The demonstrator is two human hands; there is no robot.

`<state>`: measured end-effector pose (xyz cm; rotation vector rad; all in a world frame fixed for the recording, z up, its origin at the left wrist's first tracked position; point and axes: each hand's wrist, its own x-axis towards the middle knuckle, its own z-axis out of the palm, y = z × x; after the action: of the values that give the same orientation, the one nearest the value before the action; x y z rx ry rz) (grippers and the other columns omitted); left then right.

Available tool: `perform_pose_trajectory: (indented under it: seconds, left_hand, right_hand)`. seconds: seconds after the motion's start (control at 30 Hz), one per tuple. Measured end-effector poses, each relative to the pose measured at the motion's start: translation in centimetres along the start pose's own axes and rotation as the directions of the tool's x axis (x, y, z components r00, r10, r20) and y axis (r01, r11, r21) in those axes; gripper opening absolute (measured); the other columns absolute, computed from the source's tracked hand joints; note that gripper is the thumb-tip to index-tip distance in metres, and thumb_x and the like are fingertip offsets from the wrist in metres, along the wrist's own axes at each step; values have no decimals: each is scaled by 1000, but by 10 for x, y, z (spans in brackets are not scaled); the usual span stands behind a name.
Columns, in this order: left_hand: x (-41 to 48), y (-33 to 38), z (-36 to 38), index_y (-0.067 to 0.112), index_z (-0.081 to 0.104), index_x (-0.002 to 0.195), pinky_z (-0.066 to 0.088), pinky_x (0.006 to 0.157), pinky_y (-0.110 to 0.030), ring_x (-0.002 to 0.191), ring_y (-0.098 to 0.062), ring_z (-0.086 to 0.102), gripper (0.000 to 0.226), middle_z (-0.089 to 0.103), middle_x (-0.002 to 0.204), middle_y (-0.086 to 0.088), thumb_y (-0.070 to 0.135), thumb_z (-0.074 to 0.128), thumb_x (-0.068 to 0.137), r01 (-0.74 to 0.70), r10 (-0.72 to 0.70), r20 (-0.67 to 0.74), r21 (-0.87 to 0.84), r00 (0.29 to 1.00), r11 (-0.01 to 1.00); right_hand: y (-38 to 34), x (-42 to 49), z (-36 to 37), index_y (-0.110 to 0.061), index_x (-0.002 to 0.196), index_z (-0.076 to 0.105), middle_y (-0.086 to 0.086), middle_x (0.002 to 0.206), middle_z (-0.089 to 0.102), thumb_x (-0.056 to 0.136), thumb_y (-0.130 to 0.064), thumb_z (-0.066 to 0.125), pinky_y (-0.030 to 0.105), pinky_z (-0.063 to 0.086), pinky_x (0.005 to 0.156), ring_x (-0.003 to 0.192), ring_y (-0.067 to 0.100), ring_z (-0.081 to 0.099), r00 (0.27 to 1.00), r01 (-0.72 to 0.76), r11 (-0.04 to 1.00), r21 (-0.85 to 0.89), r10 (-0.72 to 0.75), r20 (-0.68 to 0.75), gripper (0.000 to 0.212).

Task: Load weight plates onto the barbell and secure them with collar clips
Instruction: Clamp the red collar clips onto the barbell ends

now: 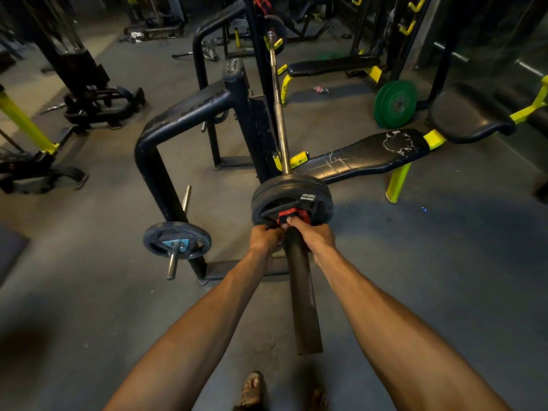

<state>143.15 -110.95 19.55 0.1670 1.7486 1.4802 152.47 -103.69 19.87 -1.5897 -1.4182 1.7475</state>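
A barbell [280, 114] rests on a rack and its dark sleeve [302, 292] points toward me. Black weight plates [292, 188] sit on the sleeve. A red and black collar clip [292, 216] is on the sleeve against the outer plate. My left hand [265, 237] grips the clip from the left. My right hand [311, 234] holds it from the right, thumb on the red part. The clip's lower half is hidden by my fingers.
A plate storage rack [166, 143] stands left of the bar, with a black plate [177, 240] on a peg. A cracked black bench [364, 155] lies under the bar. Two green plates [396, 103] lean at the right. Other machines stand around. My sandalled feet [252, 390] are below.
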Motion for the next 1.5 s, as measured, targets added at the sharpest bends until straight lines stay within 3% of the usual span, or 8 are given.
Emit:
perform_pose_trajectory:
  seconds: [0.13,0.2,0.3,0.43,0.53,0.73,1.0,1.5]
  left_hand:
    - [-9,3,-4,11,66,111,45,62,-25,80,-12,62,18,67,98,-7,21,66,96,-24,23,16,49,1000,999]
    - [-15,3,-16,11,69,106,46,65,-26,74,-5,60,19,68,88,-2,26,68,94,-119,119,12,112,993,986]
    - [-27,-2,-52,19,71,99,49,75,-30,73,3,60,13,68,84,5,31,69,93,-268,268,29,214,963,939]
    - [-38,-10,-134,29,72,98,53,90,-34,98,-11,69,10,75,97,5,35,71,90,-287,288,27,198,957,937]
    - [-40,-14,-210,21,75,103,52,89,-35,96,-12,69,19,76,97,3,33,70,89,-292,297,-7,167,955,942]
    - [-30,-6,-377,7,74,105,54,80,-37,91,-17,68,18,76,101,-18,18,65,95,-243,266,-180,137,947,960]
    - [27,41,-530,9,71,98,52,73,-35,76,-15,73,15,76,87,-3,18,58,99,-161,189,-232,136,954,978]
    - [329,192,-713,17,72,104,59,85,-42,93,-18,74,20,77,100,-4,33,62,97,-36,111,-142,449,984,893]
  right_hand:
    - [-4,-10,-2,-6,113,71,8,90,74,82,-53,78,24,46,55,74,15,66,999,-6,997,-76,10,53,58]
    - [-3,-18,-4,-13,105,69,3,89,71,89,-52,70,28,47,64,81,18,67,994,105,984,-147,-109,-23,42]
    - [3,-38,5,-21,104,65,5,114,68,91,-43,68,35,53,82,102,24,69,898,331,901,-281,-392,-201,26]
    - [5,-70,65,-20,92,67,3,99,66,82,-37,69,43,56,80,88,22,69,765,575,733,-365,-639,-80,20]
    - [2,-94,138,-22,90,67,0,94,64,78,-39,64,40,55,78,85,21,66,707,668,645,-370,-706,44,21]
    - [3,-122,305,-23,86,69,1,94,72,82,-28,73,30,52,78,82,15,65,744,666,640,-383,-538,397,7]
    - [-29,-121,477,-16,89,74,-1,86,74,87,-26,74,30,51,79,84,15,68,693,680,616,-398,-361,625,10]
    - [-164,84,768,-15,97,74,4,96,75,93,-31,68,50,58,90,91,22,71,718,601,662,-448,-200,667,18]
